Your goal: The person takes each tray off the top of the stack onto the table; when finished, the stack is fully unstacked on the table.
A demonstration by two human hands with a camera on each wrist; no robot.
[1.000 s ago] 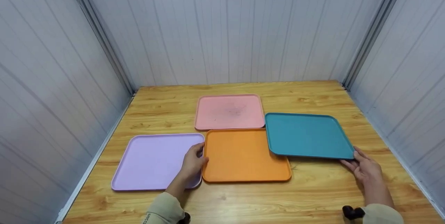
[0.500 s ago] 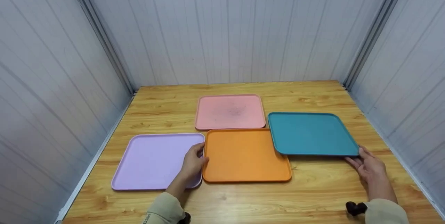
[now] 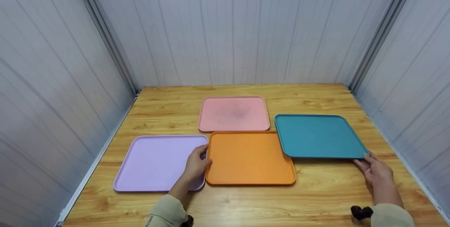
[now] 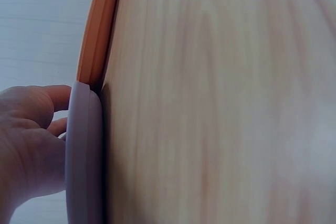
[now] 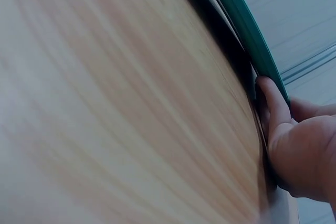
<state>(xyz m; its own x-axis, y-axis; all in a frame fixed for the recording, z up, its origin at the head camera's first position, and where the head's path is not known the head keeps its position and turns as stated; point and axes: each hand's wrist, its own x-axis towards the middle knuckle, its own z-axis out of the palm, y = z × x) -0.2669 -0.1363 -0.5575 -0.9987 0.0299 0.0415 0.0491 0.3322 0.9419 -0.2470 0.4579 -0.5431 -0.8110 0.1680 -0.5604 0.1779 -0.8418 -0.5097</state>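
Note:
My right hand [image 3: 379, 175] pinches the near right corner of a teal tray [image 3: 318, 136], with fingers under its rim, as the right wrist view shows. The teal tray's near left corner overlaps an orange tray [image 3: 249, 158], and a dark shadow lies below its near edge. My left hand [image 3: 195, 163] rests over the right side of a purple tray [image 3: 154, 163], its fingertips touching the rims where the purple and orange trays meet. In the left wrist view the purple rim [image 4: 84, 150] hides part of that hand.
Behind the orange tray lies a pink tray [image 3: 233, 113] with dark smudges in its middle. All stand on a wood-grain table [image 3: 246, 204], walled by white panels [image 3: 225, 30] at the back and both sides.
My right hand has drawn the teal tray slightly to the right, so more of the orange tray shows. My left hand has stayed in place at the purple and orange rims.

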